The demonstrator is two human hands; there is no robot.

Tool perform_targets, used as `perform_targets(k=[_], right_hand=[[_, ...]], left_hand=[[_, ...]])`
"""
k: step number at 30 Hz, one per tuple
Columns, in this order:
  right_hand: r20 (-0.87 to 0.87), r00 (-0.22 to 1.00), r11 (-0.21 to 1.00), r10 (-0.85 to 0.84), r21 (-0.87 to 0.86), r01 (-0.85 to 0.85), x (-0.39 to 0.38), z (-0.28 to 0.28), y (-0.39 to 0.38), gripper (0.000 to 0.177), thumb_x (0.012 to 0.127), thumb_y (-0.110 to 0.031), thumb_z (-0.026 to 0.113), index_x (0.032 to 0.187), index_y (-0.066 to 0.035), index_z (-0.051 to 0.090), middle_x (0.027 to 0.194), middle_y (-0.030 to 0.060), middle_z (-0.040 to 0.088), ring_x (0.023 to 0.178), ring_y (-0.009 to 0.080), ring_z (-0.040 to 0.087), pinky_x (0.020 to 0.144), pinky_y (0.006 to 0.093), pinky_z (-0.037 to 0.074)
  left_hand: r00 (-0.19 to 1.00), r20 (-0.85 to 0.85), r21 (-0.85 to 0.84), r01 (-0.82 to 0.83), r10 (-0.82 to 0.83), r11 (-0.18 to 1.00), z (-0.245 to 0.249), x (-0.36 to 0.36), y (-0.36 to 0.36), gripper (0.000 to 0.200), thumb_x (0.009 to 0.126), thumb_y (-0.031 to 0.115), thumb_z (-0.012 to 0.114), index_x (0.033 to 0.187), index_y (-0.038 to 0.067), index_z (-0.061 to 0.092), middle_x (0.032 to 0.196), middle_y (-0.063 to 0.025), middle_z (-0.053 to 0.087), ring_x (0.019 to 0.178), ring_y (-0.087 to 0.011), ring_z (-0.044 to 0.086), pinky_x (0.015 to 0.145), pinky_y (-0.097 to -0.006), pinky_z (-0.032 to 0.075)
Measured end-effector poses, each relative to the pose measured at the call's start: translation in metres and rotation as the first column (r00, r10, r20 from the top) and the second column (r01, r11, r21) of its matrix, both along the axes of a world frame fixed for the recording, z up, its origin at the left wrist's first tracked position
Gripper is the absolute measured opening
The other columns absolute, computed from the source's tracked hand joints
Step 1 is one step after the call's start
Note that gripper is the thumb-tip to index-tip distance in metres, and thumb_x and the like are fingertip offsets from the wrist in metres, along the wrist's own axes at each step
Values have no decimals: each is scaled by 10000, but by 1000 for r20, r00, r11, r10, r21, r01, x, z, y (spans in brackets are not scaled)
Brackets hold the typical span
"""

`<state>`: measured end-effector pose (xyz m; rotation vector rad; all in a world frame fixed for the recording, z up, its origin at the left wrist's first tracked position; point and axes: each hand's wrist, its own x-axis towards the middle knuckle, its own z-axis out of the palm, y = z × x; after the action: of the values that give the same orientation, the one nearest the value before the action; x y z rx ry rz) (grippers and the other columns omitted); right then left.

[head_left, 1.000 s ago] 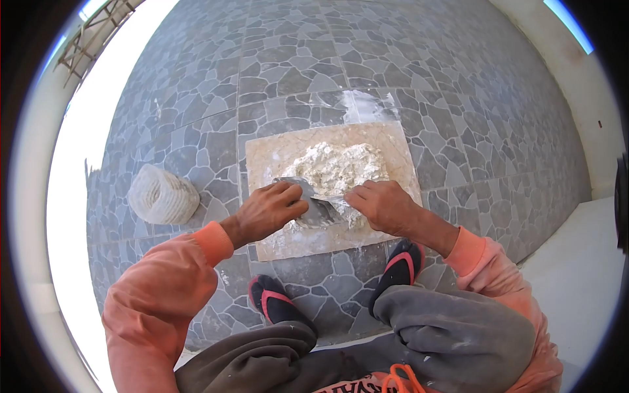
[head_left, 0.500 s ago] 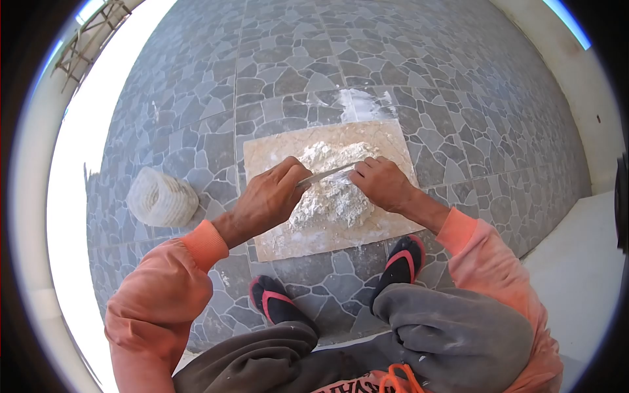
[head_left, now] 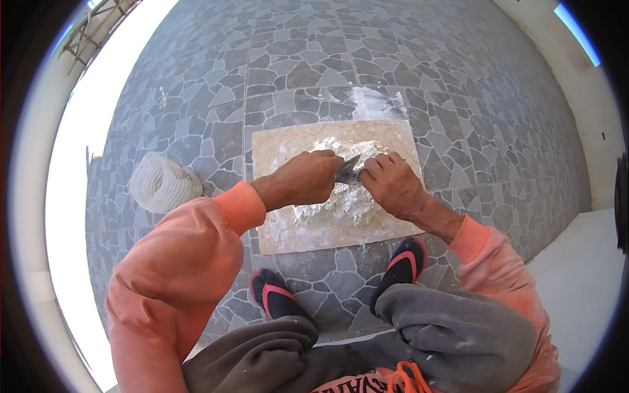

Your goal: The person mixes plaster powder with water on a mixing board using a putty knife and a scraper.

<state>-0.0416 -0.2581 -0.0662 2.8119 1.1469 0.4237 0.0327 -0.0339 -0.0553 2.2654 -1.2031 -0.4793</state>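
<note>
Left hand (head_left: 304,177) clenched and right hand (head_left: 395,188) pinching, a person grips grey blades (head_left: 348,171) over white paste (head_left: 341,208), a whitish coil (head_left: 164,184) at nine o'clock

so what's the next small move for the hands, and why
Probably lower the grey blades into the white heap: the left hand and right hand hold them close together over it, and it lies lumpy and uneven on the board.

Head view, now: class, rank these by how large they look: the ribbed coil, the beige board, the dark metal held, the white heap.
1. Beige board
2. White heap, partly hidden, judged by its outline
3. Ribbed coil
4. Dark metal, its visible part
</note>
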Motion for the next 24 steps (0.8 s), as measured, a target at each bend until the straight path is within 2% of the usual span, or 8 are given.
perform_targets(k=[3,7,10,15,19,24], right_hand=[[19,1000,999,14,42,-15,-4,-1,-5,111,786,-144,596,833,-49,627,849,79,555,816,222,555,733,365,446],[67,997,997,26,77,-31,-12,4,-11,123,783,-142,596,853,-45,625,865,85,564,817,225,556,741,365,447],[58,998,997,27,71,-31,-16,-1,-18,124,784,-138,593,858,-43,624,869,88,565,817,226,556,748,364,448],[25,999,995,47,87,-49,-11,-6,-17,112,792,-140,588,848,-47,617,859,82,555,816,223,555,753,367,446],[84,995,990,50,129,-61,-8,-2,-12,110,798,-143,587,852,-50,611,855,77,550,815,222,555,753,368,446],[61,996,981,67,176,-76,-23,12,-8,183,801,-141,592,942,-35,637,909,82,582,884,228,583,801,378,460]], left_hand=[[1000,24,65,-2,1,998,-5,3,-2,148,807,-7,504,922,-52,585,898,-236,597,846,-433,603,781,-506,488],[999,5,144,-48,48,988,-4,7,1,180,795,-1,507,933,-49,611,963,-228,622,903,-424,621,799,-508,495],[998,12,58,-61,61,996,-3,9,7,164,815,5,517,947,-46,600,935,-215,598,862,-409,611,787,-498,487],[1000,-8,5,1,-1,1000,9,2,-2,141,811,11,524,919,-36,601,932,-216,616,884,-426,621,790,-509,496],[999,30,-27,37,-36,999,4,-5,-10,152,812,7,534,942,-28,605,904,-205,612,832,-419,622,752,-507,495],[998,69,78,8,-14,997,-14,-5,-2,193,832,10,538,1003,-9,627,937,-187,629,846,-397,636,750,-489,505]])
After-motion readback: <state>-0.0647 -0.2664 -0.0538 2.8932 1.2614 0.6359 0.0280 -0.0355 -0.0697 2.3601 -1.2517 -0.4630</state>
